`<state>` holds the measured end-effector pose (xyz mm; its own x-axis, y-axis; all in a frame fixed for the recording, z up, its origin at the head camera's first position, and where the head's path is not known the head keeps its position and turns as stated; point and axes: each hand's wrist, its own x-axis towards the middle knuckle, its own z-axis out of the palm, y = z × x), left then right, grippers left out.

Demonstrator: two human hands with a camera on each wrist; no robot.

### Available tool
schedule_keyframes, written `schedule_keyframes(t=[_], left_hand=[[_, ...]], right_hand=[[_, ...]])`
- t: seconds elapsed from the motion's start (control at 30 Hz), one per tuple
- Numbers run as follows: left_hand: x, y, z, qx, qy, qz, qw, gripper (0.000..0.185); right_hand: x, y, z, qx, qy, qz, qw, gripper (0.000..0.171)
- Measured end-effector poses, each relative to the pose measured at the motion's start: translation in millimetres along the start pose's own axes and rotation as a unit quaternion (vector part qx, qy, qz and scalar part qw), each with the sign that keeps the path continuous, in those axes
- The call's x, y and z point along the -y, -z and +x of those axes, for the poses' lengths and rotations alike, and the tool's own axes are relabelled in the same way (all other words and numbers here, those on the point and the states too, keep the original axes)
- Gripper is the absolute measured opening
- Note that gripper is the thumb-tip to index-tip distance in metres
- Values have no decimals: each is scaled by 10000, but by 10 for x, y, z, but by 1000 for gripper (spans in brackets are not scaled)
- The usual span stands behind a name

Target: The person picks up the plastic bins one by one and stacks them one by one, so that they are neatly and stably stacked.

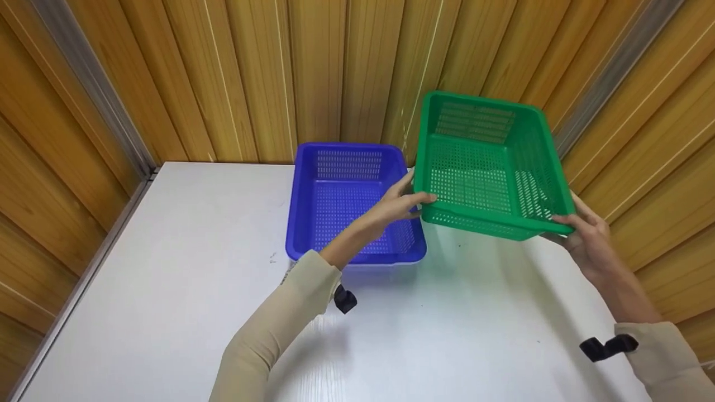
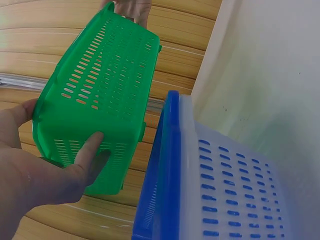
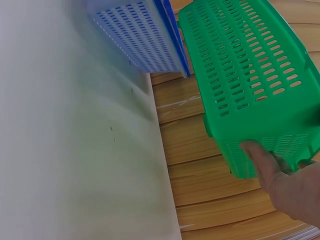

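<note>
A green perforated plastic basket (image 1: 475,167) is held up above the table, tilted, its opening toward the head camera. My left hand (image 1: 397,204) grips its left side near the front corner, thumb over the rim and fingers against the outside wall. At the front right corner my right hand (image 1: 586,237) holds the rim the same way. Just left of it, a blue basket (image 1: 346,258) stands on the table. In the left wrist view the blue basket sits inside a white basket (image 2: 235,185), whose slotted wall shows beneath the blue rim.
The white tabletop (image 1: 179,268) spreads below the hands. Wood-patterned panels (image 1: 313,72) stand behind the table and on both sides. Metal strips (image 1: 95,84) run down the corners. The nested baskets stand near the back panel.
</note>
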<state>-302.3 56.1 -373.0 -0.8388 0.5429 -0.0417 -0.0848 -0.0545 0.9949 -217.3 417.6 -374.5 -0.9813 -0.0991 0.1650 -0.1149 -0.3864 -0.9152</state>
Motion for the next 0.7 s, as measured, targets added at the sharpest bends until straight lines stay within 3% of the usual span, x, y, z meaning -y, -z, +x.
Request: schedule_keyframes(t=[0.17, 0.4, 0.7], left_hand=[[-2, 130, -73, 180, -195, 152, 9995, 85], [36, 445, -252, 393, -286, 10, 9988, 87], [18, 717, -482, 245, -281, 12, 9993, 88]], right_hand=[[-38, -104, 56, -26, 66, -157, 9999, 60], [-110, -304, 115, -5, 21, -544, 9985, 65], [-193, -556, 212, 10, -66, -910, 9958, 68]])
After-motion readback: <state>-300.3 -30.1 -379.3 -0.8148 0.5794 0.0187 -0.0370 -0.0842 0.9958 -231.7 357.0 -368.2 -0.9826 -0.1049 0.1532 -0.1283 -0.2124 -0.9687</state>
